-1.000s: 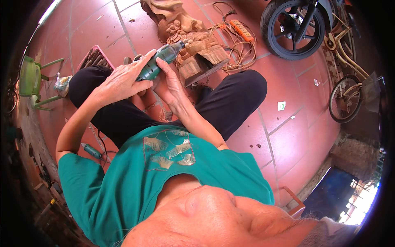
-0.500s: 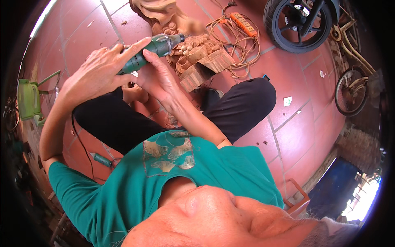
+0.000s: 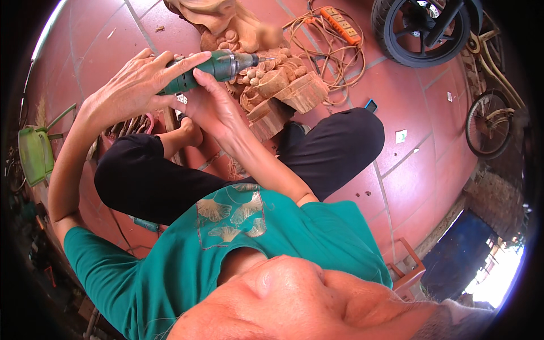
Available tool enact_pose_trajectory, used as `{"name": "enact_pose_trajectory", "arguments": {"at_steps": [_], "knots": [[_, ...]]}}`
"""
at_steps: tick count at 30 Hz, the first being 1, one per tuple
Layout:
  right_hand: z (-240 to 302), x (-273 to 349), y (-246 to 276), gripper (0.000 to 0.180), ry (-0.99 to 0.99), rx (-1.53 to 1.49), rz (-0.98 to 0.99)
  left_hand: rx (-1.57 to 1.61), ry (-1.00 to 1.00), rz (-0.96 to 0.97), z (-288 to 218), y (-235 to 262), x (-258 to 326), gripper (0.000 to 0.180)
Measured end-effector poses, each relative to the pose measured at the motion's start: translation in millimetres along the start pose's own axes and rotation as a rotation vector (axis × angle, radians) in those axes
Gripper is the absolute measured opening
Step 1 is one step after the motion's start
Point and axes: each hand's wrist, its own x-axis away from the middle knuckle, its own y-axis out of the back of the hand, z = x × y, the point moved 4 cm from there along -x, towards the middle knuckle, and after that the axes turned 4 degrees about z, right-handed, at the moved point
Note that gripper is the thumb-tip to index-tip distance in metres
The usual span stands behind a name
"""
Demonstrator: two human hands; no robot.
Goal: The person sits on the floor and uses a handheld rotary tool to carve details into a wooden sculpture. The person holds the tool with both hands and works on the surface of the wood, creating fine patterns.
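Note:
A green electric die grinder (image 3: 218, 65) lies nearly level between both hands, its thin metal bit pointing right over the wooden carving (image 3: 297, 90). My left hand (image 3: 133, 85) wraps the rear of its body from above, index finger stretched along the housing. From below and the near side, my right hand (image 3: 214, 107) grips the same body, thumb pressed against it. The carving has rounded, bead-like shapes and rough blocky ends. Whether the bit touches the wood I cannot tell.
An orange power strip (image 3: 340, 25) with coiled cord (image 3: 340, 85) lies beyond the carving. A motorcycle wheel (image 3: 416, 31) stands far right, with a smaller spoked wheel (image 3: 490, 123) nearer. A green chair (image 3: 35, 153) is at left. Another green tool (image 3: 146, 224) lies beside my left leg.
The grinder has shifted slightly right, and its bit shows more plainly over the carving. My left leg has moved a little, covering more of the second green tool. Both hands keep their grip.

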Motion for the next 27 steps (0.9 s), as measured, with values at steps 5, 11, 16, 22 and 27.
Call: {"name": "enact_pose_trajectory", "arguments": {"at_steps": [5, 11, 16, 22, 27], "knots": [[-1.1, -2.1, 21.5, 0.047, -0.038, -0.052, -0.061, 0.103, 0.064, 0.084, 7.6, -17.4, -8.0, 0.088], [-4.8, 20.5, 29.5, 0.04, -0.079, -0.076, -0.18, 0.25, 0.043, 0.12, -2.1, -33.7, -6.0, 0.087], [-5.7, 18.1, 26.3, 0.043, -0.102, -0.036, -0.203, 0.219, 0.104, 0.141, 1.4, -38.3, 5.4, 0.09], [9.2, 16.5, 46.1, 0.043, -0.149, -0.183, -0.127, 0.246, 0.024, 0.231, 1.7, -36.0, -6.6, 0.094], [-6.1, 15.1, 33.1, 0.05, -0.171, -0.113, -0.033, 0.276, -0.003, 0.132, -0.1, -39.0, 10.0, 0.088]]}}
